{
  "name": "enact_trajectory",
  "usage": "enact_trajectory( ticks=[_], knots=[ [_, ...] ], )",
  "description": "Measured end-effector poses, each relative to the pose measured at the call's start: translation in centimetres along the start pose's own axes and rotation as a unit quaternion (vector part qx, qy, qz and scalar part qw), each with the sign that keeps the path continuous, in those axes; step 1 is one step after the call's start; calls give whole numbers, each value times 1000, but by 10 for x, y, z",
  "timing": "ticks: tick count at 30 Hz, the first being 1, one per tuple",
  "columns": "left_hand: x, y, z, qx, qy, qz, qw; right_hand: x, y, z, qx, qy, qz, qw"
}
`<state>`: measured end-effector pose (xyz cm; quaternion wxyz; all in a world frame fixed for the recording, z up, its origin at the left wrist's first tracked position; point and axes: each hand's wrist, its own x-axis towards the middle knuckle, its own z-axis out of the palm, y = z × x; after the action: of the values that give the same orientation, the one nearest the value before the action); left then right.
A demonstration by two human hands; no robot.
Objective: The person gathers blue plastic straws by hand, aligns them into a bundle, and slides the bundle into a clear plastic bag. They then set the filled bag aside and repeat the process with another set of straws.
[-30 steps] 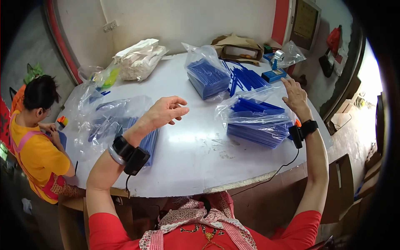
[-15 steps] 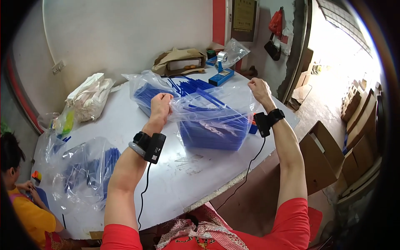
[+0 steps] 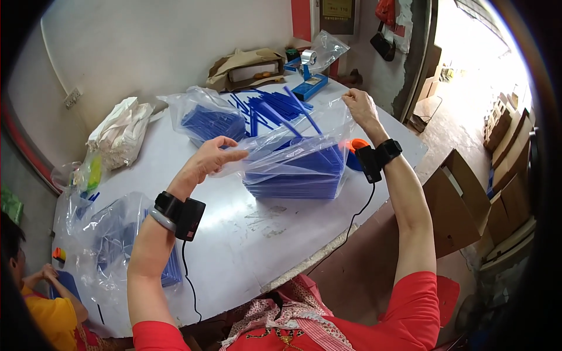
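A clear plastic bag with a stack of long thin blue plastic strips inside stands on the table in front of me. My right hand is closed on the bag's upper right edge and holds it raised. At the bag's left edge, my left hand has its thumb and forefinger spread apart, touching the film; its lower fingers are partly hidden. A few strips stick up at a slant in the bag's mouth. Behind it lie loose blue strips, beside another bag of blue strips.
On the white table are a blue tape dispenser, a brown paper bag, a white sack and another strip-filled bag. An orange tape roll sits behind my right wrist. A co-worker sits at left; an open carton stands at right.
My left hand has loosened from a closed grip to spread fingers and moved slightly left and down. My right hand has moved slightly up and left, still on the bag. Strips now stand more upright.
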<state>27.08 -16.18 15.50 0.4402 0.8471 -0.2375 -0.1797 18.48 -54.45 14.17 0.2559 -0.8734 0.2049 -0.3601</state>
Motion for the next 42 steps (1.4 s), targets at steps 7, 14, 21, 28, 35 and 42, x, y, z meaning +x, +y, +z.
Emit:
enact_trajectory(
  ticks=[7,14,21,28,35,42],
  knots=[
    [25,-22,-26,-91,136,66,984,-18,-25,-6,-79,14,-69,994],
    [38,3,6,-234,128,82,960,-3,-21,-17,23,-33,-25,999],
    [33,35,13,-230,85,119,962,-10,-55,27,144,-51,-38,988],
    [-30,-1,4,-270,12,116,956,-22,11,-15,376,-52,139,915],
    [-10,-4,-17,-303,34,137,943,-11,-12,0,539,-14,153,828],
    [-5,-98,-17,-425,31,37,904,-105,73,27,474,-152,193,845]
  ],
)
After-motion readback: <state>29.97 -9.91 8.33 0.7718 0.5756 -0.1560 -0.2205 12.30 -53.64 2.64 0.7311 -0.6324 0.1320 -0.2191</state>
